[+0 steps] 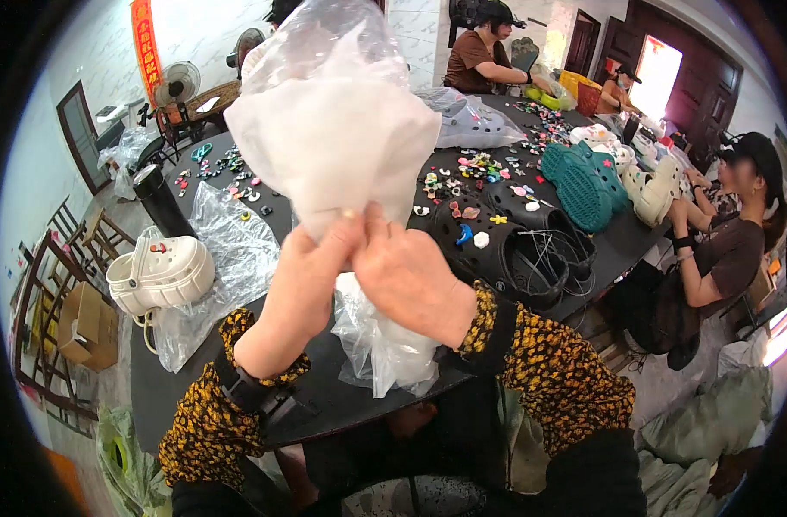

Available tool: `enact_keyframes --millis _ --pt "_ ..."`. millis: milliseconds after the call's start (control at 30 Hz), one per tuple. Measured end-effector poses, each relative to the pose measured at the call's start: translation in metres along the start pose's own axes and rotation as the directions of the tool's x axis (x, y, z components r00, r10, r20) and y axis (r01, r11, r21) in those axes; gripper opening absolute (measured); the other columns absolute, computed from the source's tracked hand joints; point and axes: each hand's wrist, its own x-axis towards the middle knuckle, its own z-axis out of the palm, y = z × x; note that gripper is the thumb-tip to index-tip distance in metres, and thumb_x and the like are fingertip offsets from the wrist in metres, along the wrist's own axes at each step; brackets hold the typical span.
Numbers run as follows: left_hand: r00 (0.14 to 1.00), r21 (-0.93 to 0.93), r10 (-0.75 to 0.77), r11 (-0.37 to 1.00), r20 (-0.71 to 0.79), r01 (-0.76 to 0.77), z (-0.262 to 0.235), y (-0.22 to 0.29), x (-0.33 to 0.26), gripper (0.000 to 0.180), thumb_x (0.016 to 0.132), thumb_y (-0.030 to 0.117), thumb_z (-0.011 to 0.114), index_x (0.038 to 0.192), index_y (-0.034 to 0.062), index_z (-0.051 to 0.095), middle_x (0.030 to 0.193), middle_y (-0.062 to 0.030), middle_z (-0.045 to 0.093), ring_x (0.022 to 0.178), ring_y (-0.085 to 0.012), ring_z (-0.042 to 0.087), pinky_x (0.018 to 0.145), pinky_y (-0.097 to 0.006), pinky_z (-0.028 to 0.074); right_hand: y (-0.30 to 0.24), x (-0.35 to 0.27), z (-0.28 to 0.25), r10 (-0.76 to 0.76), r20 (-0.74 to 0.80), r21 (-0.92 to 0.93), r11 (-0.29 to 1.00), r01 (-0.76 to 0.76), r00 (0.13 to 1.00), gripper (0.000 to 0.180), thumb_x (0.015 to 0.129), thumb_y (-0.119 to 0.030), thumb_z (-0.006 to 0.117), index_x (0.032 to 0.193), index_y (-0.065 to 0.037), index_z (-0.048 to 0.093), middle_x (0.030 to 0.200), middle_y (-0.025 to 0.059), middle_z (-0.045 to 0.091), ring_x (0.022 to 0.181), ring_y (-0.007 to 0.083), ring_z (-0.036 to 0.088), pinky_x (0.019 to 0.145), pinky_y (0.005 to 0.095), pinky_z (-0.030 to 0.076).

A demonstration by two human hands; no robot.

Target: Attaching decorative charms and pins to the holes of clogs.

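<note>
Both my hands are raised above the black table [324,405] and pinch the gathered neck of a clear plastic bag [333,129] that holds something white. My left hand [303,289] grips the neck from the left, and my right hand [406,276] grips it from the right, fingertips meeting. The bag's top flares up towards the camera and its tail hangs down to the table under my hands. A pair of black clogs [505,246] with small coloured charms lies just right of my hands.
A cream clog pair [161,271] rests on crumpled plastic at the left. Teal clogs [587,181], cream clogs [656,185] and several loose coloured charms [471,168] cover the far table. People sit at the right and far side. Wooden chairs and a cardboard box stand left.
</note>
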Motion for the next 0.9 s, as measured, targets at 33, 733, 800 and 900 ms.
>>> enact_keyframes --millis 33,733,800,900 --pt "0.999 -0.072 -0.048 0.996 -0.019 0.046 -0.011 -0.005 0.003 0.039 0.092 0.029 0.061 0.117 -0.0011 0.055 0.109 -0.0088 0.063 0.098 -0.018 0.062 0.076 -0.03 0.051 -0.003 -0.001 -0.002 -0.024 -0.051 -0.081 0.997 0.02 0.998 0.043 0.078 -0.017 0.058 0.111 0.009 0.054 0.095 0.0275 0.059 0.074 0.032 0.063 0.061 0.0372 0.053" --pt "0.96 -0.46 -0.049 0.87 0.276 0.177 -0.035 0.02 -0.001 0.051 0.097 0.04 0.049 0.132 0.0026 0.046 0.127 -0.0113 0.058 0.114 -0.0228 0.058 0.097 -0.038 0.047 0.037 0.008 -0.034 0.115 0.267 0.96 -0.12 -0.253 0.957 0.108 0.072 -0.059 0.075 0.146 0.001 0.023 0.139 0.0185 0.042 0.128 0.025 0.042 0.106 0.0336 0.033" --pt "0.968 -0.591 -0.163 0.768 0.19 0.245 -0.042 0.009 0.007 0.06 0.096 0.049 0.045 0.136 0.0045 0.044 0.131 -0.0148 0.054 0.118 -0.0299 0.055 0.103 -0.046 0.041 0.037 0.004 -0.031 0.048 0.307 0.928 -0.238 -0.287 0.951 0.113 0.069 -0.058 0.078 0.147 0.0 0.021 0.138 0.0146 0.043 0.127 0.0232 0.043 0.105 0.0324 0.035" --pt "0.971 -0.587 -0.1 0.782 0.216 0.211 -0.043 0.015 0.008 0.06 0.096 0.05 0.045 0.135 0.0043 0.045 0.131 -0.0149 0.055 0.118 -0.0295 0.054 0.104 -0.046 0.04 0.031 -0.007 -0.035 0.011 0.369 0.87 -0.358 -0.341 0.93 0.113 0.066 -0.05 0.083 0.147 0.0 0.022 0.139 0.0146 0.044 0.127 0.0224 0.043 0.106 0.0328 0.035"
